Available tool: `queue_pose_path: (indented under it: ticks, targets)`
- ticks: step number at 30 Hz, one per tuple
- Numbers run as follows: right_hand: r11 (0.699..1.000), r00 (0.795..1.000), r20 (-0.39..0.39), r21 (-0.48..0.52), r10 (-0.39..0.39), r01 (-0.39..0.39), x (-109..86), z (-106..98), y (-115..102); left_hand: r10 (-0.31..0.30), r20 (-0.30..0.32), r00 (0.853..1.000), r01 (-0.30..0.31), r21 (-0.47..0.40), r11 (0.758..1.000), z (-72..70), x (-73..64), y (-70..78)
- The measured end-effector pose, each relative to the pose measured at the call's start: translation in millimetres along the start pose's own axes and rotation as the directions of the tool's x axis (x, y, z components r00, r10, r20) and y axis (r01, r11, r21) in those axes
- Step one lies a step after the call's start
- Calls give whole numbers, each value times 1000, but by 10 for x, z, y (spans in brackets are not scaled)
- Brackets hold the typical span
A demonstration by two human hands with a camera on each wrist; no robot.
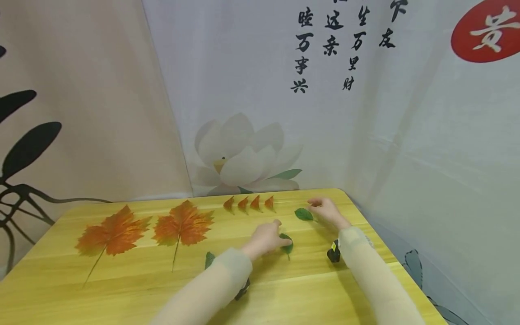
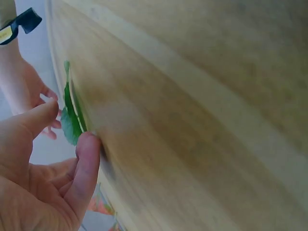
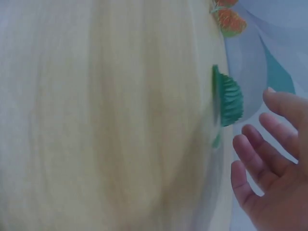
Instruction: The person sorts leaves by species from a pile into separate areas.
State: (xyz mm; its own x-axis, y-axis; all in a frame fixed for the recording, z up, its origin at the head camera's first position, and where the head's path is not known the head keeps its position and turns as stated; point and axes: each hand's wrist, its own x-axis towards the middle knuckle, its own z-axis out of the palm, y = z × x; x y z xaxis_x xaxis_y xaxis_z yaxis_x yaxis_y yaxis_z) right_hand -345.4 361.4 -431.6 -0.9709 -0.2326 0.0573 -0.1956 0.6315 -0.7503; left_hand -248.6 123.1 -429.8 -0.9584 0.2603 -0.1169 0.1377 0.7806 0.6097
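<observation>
My left hand (image 1: 266,239) is over the middle of the table, beside a green leaf (image 1: 286,243). In the left wrist view the leaf (image 2: 70,113) lies near the gap between thumb and index finger, which stand apart; contact is hard to tell. My right hand (image 1: 325,210) hovers at the far right, next to another green leaf (image 1: 304,214). The right wrist view has its loosely bent fingers (image 3: 257,149) apart from that ridged leaf (image 3: 231,98). A third green leaf (image 1: 209,259) is partly covered by my left sleeve.
Two large orange maple leaves (image 1: 115,232) with long stems lie on the left of the yellow wooden table (image 1: 134,293). Several small orange leaf pieces (image 1: 255,203) form a row near the back edge. A printed curtain (image 1: 243,90) hangs behind.
</observation>
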Motion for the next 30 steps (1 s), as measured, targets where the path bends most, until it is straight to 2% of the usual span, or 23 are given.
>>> queue_pose_path:
  ticks: [4,6,12,20,25,30]
  targets:
    - [997,998,20,45,56,-57,30,42,92,49,-12,999,-48,83,995,23,3,11]
    - [997,998,23,46,54,-55,40,63,117,78,-19,997,-75,131,989,31,7,17]
    - [999,999,31,21,40,-41,70,102,132,129,6,992,-128,184,975,30,12,56]
    - [999,999,26,-41,23,-22,119,122,169,143,26,989,-146,180,973,30,13,102]
    - [1000,999,34,-8,2,-2,108,118,178,140,34,990,-144,147,979,26,1,95]
    - [999,996,84,-4,-39,40,86,102,182,134,45,990,-137,99,986,27,10,86]
